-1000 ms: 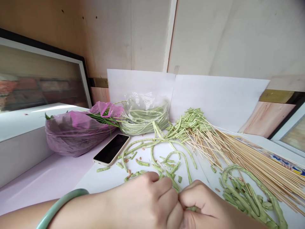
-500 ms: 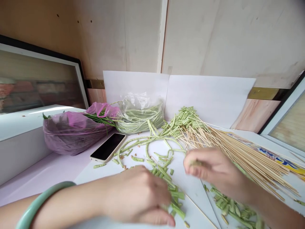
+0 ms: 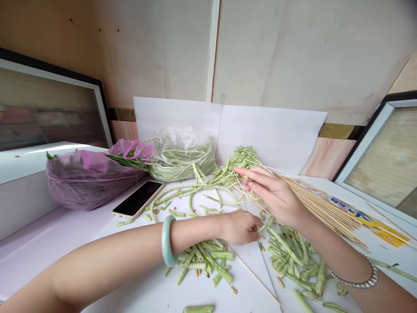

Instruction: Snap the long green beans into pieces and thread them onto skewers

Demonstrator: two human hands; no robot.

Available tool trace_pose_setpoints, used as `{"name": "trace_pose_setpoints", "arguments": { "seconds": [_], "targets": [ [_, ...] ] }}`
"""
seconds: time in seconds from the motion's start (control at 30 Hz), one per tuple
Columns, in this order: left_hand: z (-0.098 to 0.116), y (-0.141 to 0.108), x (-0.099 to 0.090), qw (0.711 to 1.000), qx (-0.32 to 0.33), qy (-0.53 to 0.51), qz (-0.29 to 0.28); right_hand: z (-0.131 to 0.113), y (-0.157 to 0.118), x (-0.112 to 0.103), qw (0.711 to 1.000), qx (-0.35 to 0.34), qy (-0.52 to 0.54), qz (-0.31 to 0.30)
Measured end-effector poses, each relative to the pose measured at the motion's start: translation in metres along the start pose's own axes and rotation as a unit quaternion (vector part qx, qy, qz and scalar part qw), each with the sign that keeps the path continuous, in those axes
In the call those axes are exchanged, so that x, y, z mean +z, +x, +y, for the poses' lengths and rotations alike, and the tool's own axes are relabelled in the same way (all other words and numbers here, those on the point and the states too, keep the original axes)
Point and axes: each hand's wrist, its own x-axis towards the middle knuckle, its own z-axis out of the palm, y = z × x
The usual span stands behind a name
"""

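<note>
My left hand [image 3: 239,227], with a green bangle on the wrist, is closed over the white paper, a short piece of long bean [image 3: 261,228] showing at its fingertips. Just above and to the right, my right hand [image 3: 276,193] pinches another small bean piece [image 3: 247,178] between thumb and fingers, its index finger stretched out. One heap of cut bean pieces [image 3: 208,256] lies beneath my left forearm, a second heap [image 3: 293,252] beside my right forearm. A single thin skewer [image 3: 250,271] slants across the paper between the heaps.
Behind my right hand lie many bamboo skewers [image 3: 312,208], the far ones threaded with bean pieces [image 3: 244,156]. Whole long beans fill a clear bag [image 3: 185,158]. A purple bag [image 3: 91,182] of greens and a phone [image 3: 138,200] are at left. White boards [image 3: 270,134] stand behind.
My left hand has moved right and away from me, off the near heap. My right hand has shifted slightly up, its index finger now extended. The view has turned slightly right.
</note>
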Motion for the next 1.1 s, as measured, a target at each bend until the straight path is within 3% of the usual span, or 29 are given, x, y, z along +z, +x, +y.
{"name": "trace_pose_setpoints", "arguments": {
  "seconds": [0.17,0.37,0.47,0.6,0.8,0.93,1.1],
  "targets": [
    [-0.004,-0.013,-0.005,0.999,-0.025,-0.04,0.02,0.007,-0.002,0.004,0.999,0.016,0.015,-0.036],
    [-0.013,-0.052,-0.011,0.985,-0.09,-0.099,0.108,0.007,-0.002,0.011,0.997,0.051,0.044,-0.04],
    [-0.016,-0.071,-0.014,0.962,-0.125,-0.161,0.179,0.003,-0.004,0.018,0.997,0.054,0.026,-0.052],
    [-0.015,-0.085,-0.015,0.94,-0.105,-0.219,0.238,-0.004,-0.01,0.032,0.995,0.037,-0.027,-0.085],
    [-0.01,-0.096,-0.018,0.968,-0.043,-0.143,0.2,-0.013,-0.02,0.046,0.984,0.002,-0.118,-0.131],
    [-0.012,-0.106,-0.023,0.973,-0.055,-0.118,0.188,-0.014,-0.018,0.048,0.974,-0.002,-0.177,-0.143],
    [-0.013,-0.113,-0.02,0.983,-0.082,-0.038,0.158,-0.015,-0.021,0.056,0.963,-0.072,-0.199,-0.17]
  ]
}}
